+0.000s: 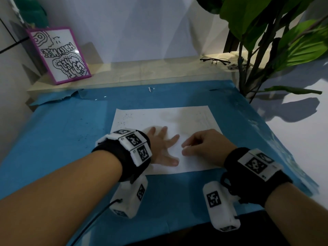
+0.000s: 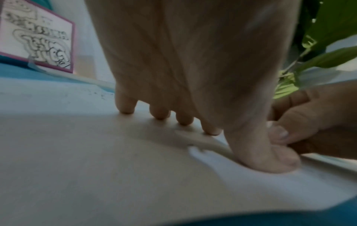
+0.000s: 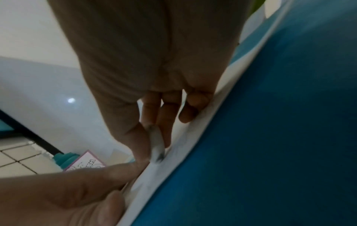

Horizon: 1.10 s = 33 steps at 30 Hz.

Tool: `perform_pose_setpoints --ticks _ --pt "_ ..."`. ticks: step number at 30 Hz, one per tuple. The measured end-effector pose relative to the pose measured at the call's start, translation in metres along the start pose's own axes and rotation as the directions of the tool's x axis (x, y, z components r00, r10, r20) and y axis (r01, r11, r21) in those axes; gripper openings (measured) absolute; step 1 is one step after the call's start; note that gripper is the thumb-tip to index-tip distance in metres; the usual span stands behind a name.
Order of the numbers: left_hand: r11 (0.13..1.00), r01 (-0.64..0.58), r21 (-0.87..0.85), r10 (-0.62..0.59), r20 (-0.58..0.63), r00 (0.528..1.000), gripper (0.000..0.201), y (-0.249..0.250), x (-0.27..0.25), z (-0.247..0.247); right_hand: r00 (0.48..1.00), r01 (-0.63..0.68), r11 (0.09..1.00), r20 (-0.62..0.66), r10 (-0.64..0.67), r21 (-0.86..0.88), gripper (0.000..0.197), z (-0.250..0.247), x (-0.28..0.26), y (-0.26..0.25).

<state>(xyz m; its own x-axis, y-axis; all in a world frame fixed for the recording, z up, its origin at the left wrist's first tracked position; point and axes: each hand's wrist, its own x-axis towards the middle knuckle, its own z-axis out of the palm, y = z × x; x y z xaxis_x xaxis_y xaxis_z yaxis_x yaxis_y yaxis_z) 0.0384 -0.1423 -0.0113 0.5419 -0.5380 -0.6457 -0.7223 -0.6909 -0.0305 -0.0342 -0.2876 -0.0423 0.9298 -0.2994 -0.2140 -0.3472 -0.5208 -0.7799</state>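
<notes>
The left hand (image 1: 163, 149), flat and spread, pinned the paper (image 1: 159, 118) at the table (image 1: 71, 139) centre; at its 3 o'clock the right hand (image 1: 207, 146) held a smudged white stub (image 3: 157, 145) in a pinch grip, and hard strokes could crease or smear the sheet.

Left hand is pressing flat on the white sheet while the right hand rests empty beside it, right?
Not empty: the right wrist view shows the right hand pinching a small whitish stub against the white sheet. The left hand does press flat.

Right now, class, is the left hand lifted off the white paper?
No, in the left wrist view the left hand has its fingertips and thumb pressed down on the white paper.
</notes>
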Motion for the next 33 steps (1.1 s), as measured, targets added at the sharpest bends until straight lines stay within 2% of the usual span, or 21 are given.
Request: perform_pose_setpoints --ticks 3,7,11,12,15,16,19,20,23,25,27,28,31,33 --pt "1.0 -0.01 -0.002 0.01 -0.009 1.0 0.085 -0.004 0.008 0.002 1.0 0.003 0.999 -0.003 -0.004 -0.046 0.01 0.0 0.0 -0.007" --pt "1.0 -0.01 0.003 0.01 -0.029 1.0 0.087 -0.008 0.013 0.005 0.98 -0.059 0.987 0.178 0.085 -0.148 0.01 -0.006 0.001 -0.017" --pt "1.0 -0.015 -0.005 0.015 -0.038 0.999 0.088 -0.009 0.016 0.006 0.994 -0.046 0.994 0.09 0.055 -0.098 0.01 -0.009 0.007 -0.018" --pt "1.0 -0.015 -0.004 0.015 -0.038 0.999 0.088 -0.01 0.017 0.006 0.993 -0.041 0.993 0.108 0.053 -0.11 0.01 -0.008 0.007 -0.017" --pt "1.0 -0.019 0.007 0.019 -0.043 0.999 0.088 -0.009 0.017 0.006 0.95 -0.05 0.975 0.29 0.114 -0.217 0.009 -0.006 -0.001 -0.019" --pt "1.0 -0.021 0.004 0.021 -0.043 0.999 0.088 -0.009 0.017 0.006 0.95 -0.052 0.975 0.291 0.115 -0.215 0.009 -0.007 -0.001 -0.019" --pt "1.0 -0.023 -0.012 0.023 -0.042 0.999 0.088 -0.01 0.018 0.007 0.992 -0.035 0.993 0.116 0.047 -0.109 0.01 -0.006 0.004 -0.017" --pt "1.0 -0.023 -0.015 0.023 -0.04 0.999 0.089 -0.011 0.018 0.007 0.994 -0.031 0.994 0.103 0.041 -0.103 0.011 -0.006 0.005 -0.016" --pt "1.0 -0.024 -0.013 0.023 -0.044 0.999 0.089 -0.011 0.018 0.007 0.948 -0.05 0.982 0.3 0.105 -0.184 0.01 -0.006 0.001 -0.017" --pt "1.0 -0.026 -0.01 0.025 -0.046 0.999 0.088 -0.01 0.018 0.006 0.954 -0.059 0.983 0.279 0.107 -0.175 0.01 -0.007 0.003 -0.017" --pt "1.0 -0.027 -0.017 0.026 -0.042 0.999 0.089 -0.011 0.019 0.007 0.989 -0.045 0.996 0.136 0.056 -0.081 0.012 -0.008 0.006 -0.016" --pt "1.0 -0.026 -0.018 0.025 -0.042 0.999 0.089 -0.011 0.02 0.007 0.992 -0.037 0.997 0.121 0.045 -0.072 0.014 -0.007 0.007 -0.015" --pt "1.0 -0.027 -0.011 0.027 -0.043 0.999 0.09 -0.013 0.021 0.008 0.938 -0.051 0.982 0.328 0.11 -0.183 0.017 -0.009 0.002 -0.015" --pt "1.0 -0.029 -0.003 0.029 -0.044 0.999 0.09 -0.012 0.021 0.007 0.947 -0.068 0.982 0.3 0.119 -0.175 0.012 -0.012 0.002 -0.014"
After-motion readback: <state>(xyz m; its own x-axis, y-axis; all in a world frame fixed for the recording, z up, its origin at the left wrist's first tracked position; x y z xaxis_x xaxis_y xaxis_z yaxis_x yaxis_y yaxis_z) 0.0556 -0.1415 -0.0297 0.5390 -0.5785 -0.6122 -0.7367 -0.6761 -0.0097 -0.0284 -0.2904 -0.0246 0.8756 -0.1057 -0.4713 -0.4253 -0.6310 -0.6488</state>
